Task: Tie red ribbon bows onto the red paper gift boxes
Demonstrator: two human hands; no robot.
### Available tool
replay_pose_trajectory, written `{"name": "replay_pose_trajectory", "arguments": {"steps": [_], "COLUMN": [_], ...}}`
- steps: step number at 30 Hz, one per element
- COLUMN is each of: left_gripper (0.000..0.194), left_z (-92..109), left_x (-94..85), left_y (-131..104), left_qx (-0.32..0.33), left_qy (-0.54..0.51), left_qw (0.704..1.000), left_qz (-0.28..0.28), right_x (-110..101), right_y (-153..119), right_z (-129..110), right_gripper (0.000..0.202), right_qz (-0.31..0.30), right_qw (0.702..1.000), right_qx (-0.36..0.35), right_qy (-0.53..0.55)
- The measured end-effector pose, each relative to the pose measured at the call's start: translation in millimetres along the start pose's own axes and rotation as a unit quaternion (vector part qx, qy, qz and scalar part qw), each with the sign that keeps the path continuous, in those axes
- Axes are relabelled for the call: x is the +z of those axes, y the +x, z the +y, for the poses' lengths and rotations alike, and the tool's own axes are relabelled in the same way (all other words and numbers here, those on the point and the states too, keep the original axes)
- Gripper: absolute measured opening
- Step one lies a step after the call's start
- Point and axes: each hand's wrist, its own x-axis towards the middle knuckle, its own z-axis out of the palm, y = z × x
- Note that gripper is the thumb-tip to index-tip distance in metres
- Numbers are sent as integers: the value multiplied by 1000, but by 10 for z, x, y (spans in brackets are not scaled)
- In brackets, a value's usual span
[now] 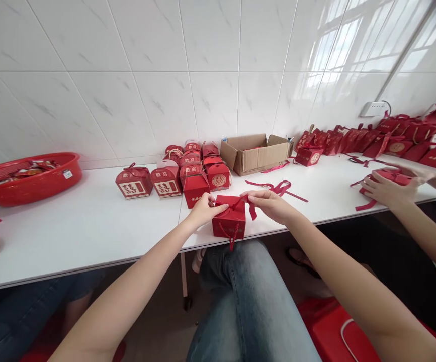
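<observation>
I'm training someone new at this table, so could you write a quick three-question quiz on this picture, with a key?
1. Multiple choice: what are the fingertips of the person's right hand pinching? a) the white tabletop b) a red ribbon c) the jeans
2. True or false: the red basin stands to the left of the cardboard carton.
3. Short answer: on which side of the small red box between the person's two hands does its cord handle hang?

Key: 1: b. 2: True. 3: The near side, facing the person.
</observation>
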Motion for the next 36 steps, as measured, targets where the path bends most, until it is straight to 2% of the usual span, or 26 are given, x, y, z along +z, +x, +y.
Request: {"name": "replay_pose_trajectory", "arguments": {"steps": [3,6,8,10,13,16,19,21,25,27,30,32,36], "left_gripper": [47,35,24,19,22,22,21,24,35,37,39,42,42], "left_z": [-3,63,154,262,404,484,491,447,258,149,47,45,197], "left_x": [20,37,42,43,47,52,43,21,-49,-85,-140,-195,-364], "left_y": [-25,-60,-74,-72,-49,-38,-43,-39,-8,4,1,-9,-26], "left_qx": [44,134,171,181,194,219,239,225,121,76,38,18,26], "left_qy": [15,57,65,35,-25,-46,-47,-63,-113,-99,-43,-26,-57], "left_qw": [999,983,973,976,977,970,966,969,983,991,998,997,996], "left_qz": [27,108,138,117,80,92,89,85,83,47,-38,-69,-66], "right_x": [124,234,286,318,336,338,343,355,380,386,393,407,468], "right_y": [64,117,139,154,171,183,180,173,167,167,167,173,214], "right_z": [-26,-40,-49,-53,-43,-31,-50,-76,-107,-109,-109,-105,-70], "right_gripper": [20,26,31,33,30,32,35,30,27,28,29,27,16], "right_qz": [12,33,38,35,46,71,55,60,91,69,48,64,120], "right_qw": [999,998,998,997,994,992,993,991,990,993,996,995,980], "right_qx": [-34,-47,-51,-58,-81,-75,-33,-11,12,8,8,17,24], "right_qy": [-7,-10,-20,-37,-62,-75,-98,-115,-106,-92,-74,-81,-156]}}
